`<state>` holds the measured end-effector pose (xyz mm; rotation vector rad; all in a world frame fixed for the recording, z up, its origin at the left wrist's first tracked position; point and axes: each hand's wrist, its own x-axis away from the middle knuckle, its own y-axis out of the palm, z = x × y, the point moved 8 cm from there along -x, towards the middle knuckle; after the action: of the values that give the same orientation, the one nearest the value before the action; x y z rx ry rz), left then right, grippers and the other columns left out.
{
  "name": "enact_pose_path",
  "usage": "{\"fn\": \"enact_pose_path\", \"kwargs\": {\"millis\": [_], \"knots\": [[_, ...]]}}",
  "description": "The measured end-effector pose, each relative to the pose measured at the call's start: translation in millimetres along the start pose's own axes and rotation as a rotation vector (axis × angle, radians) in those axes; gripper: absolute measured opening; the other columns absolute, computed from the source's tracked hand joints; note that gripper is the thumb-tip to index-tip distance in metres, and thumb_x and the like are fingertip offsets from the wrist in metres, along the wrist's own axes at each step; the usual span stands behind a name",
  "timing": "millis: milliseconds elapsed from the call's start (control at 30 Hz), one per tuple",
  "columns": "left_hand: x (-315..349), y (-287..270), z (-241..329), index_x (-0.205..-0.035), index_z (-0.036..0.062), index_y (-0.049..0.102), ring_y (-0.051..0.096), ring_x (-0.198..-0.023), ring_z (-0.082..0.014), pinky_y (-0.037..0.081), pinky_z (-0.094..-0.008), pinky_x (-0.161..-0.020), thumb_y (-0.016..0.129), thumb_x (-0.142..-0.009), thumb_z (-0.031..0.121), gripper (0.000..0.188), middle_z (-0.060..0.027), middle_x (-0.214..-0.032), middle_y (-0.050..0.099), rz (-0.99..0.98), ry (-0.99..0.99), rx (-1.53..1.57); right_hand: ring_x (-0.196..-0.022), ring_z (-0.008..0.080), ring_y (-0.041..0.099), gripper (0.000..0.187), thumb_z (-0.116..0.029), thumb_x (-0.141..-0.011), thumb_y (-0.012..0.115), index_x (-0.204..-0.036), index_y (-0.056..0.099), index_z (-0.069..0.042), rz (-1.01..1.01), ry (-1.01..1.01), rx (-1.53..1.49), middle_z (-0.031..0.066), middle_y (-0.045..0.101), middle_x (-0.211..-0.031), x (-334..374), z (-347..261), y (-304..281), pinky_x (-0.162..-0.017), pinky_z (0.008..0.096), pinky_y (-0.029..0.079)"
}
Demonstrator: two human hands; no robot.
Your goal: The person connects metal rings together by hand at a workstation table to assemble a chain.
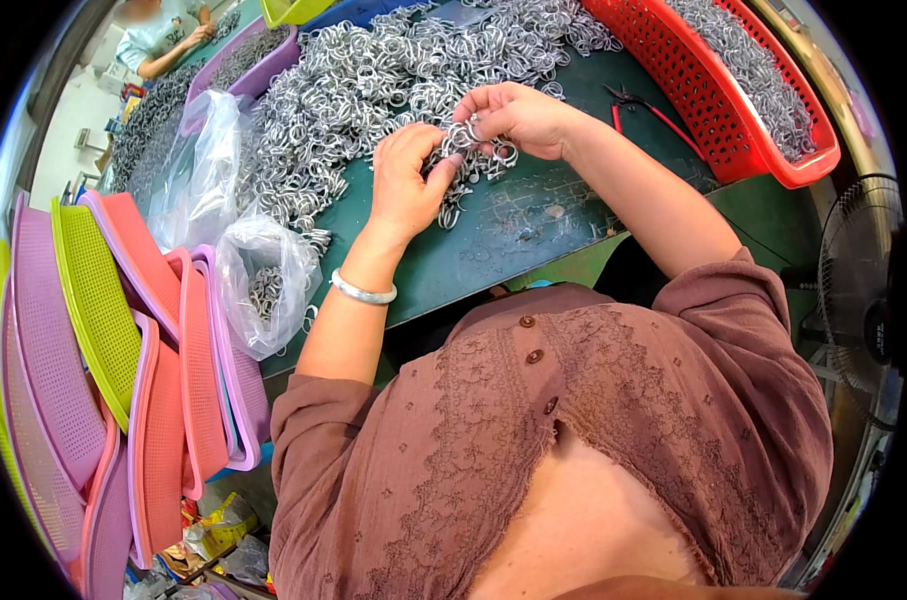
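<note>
A bunch of small silver metal rings [464, 160] is held between my two hands over the near edge of the big heap. My left hand [409, 178], with a pale bangle [364, 291] on its wrist, is closed on the bunch from the left, thumb on top. From the right, the bent fingers of my right hand [514, 118] pinch rings at the top of the bunch; the fingertips are partly hidden. Behind both hands spreads a large heap of the same curled metal pieces [374, 75] on the dark green table [534, 225].
A red basket [714, 110] of metal pieces stands at right, beside red-handled pliers [664, 122]. Clear plastic bags [264, 275] sit at left near stacked colourful baskets [159, 440]. A fan [859, 290] stands far right. Another person [159, 45] works at the upper left.
</note>
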<state>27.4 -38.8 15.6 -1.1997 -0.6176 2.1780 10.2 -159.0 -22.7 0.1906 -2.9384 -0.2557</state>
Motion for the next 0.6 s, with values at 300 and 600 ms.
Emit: {"fn": "enact_pose_path", "kwargs": {"millis": [300,600], "knots": [[-4,-7,10,-0.078,0.0044,0.057,0.055,-0.080,-0.0246,0.038,-0.0355,-0.079,0.071,-0.062,0.016,0.024,-0.0083,-0.081,0.059,0.039,0.039,-0.147,-0.066,0.0049,0.049,0.023,0.001,-0.073,0.053,-0.095,0.056,-0.002,-0.044,-0.130,0.477,-0.0006,0.057,-0.079,8,-20,9,-0.058,0.0201,0.041],[-5,-2,9,-0.080,0.0082,0.060,0.051,-0.072,-0.0227,0.032,-0.0374,-0.077,0.070,-0.064,0.023,0.024,-0.0037,-0.069,0.052,0.026,-0.034,-0.140,-0.079,0.0112,0.053,0.025,0.005,-0.072,0.050,-0.094,0.060,0.001,-0.062,-0.359,0.616,0.0041,0.061,-0.086,11,-35,13,-0.074,0.0267,0.043]]}}
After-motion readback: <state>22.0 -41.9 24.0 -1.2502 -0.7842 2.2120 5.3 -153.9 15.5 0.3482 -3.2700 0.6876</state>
